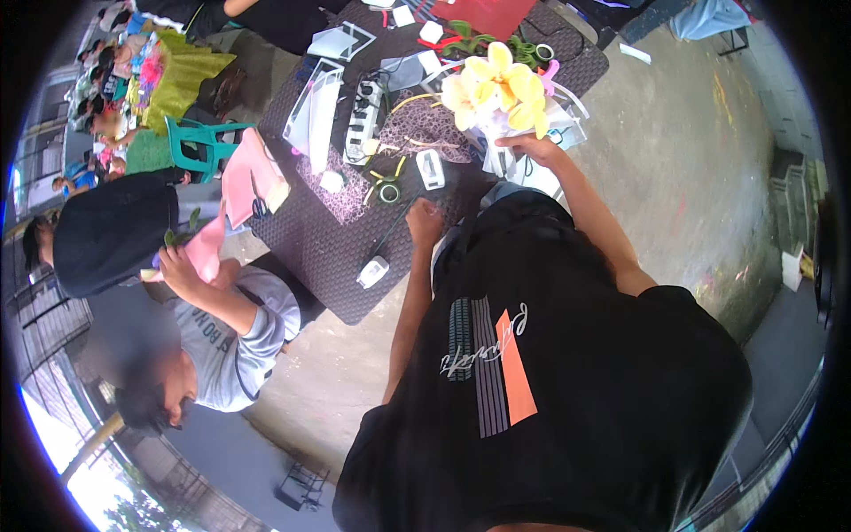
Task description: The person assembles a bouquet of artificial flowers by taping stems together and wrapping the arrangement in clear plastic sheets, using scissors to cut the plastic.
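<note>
My left hand (425, 215) is closed at the table's edge, where a black cord (390, 232) runs from a small white device (372, 272); whatever the fingers hold is too small to make out. My right hand (534, 149) grips the white base (501, 155) of a bouquet of pale yellow flowers (495, 84). Above my left hand lie a white rounded object (431, 169) and a green-and-black tape roll (388, 191).
The dark woven table (328, 266) bears a power strip (362, 124), clear frames (310, 115) and lace sheets (332, 199). A co-worker (217, 346) at left holds pink material (208, 244). A green chair (199, 151) and another seated person (106, 230) are beyond.
</note>
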